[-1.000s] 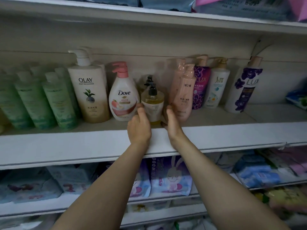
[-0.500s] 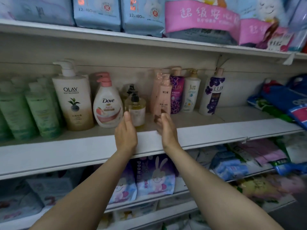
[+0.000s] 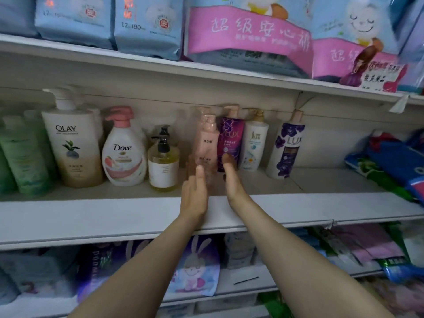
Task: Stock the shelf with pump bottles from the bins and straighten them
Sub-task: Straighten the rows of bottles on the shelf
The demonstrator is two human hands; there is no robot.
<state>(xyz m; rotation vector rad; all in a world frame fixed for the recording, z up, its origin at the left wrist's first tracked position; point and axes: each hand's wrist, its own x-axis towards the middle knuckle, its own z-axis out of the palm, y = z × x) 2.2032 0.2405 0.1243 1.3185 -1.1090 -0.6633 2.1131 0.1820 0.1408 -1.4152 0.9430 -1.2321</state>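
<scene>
Pale pink plastic pump bottles [image 3: 206, 143], two of them one behind the other, are standing on the white metal shelf [image 3: 91, 216] between two amber soap bottles with black pumps [image 3: 163, 166] and one purple Lux bottle [image 3: 230, 137]. The left hand [image 3: 194, 193] and right hand [image 3: 231, 180] are flanking the front pink bottle, fingers straight, palms facing inward, gripping nothing; whether they are touching it is unclear. One white Dove bottle [image 3: 125, 152] and one cream Olay bottle [image 3: 71, 145] are standing further left.
</scene>
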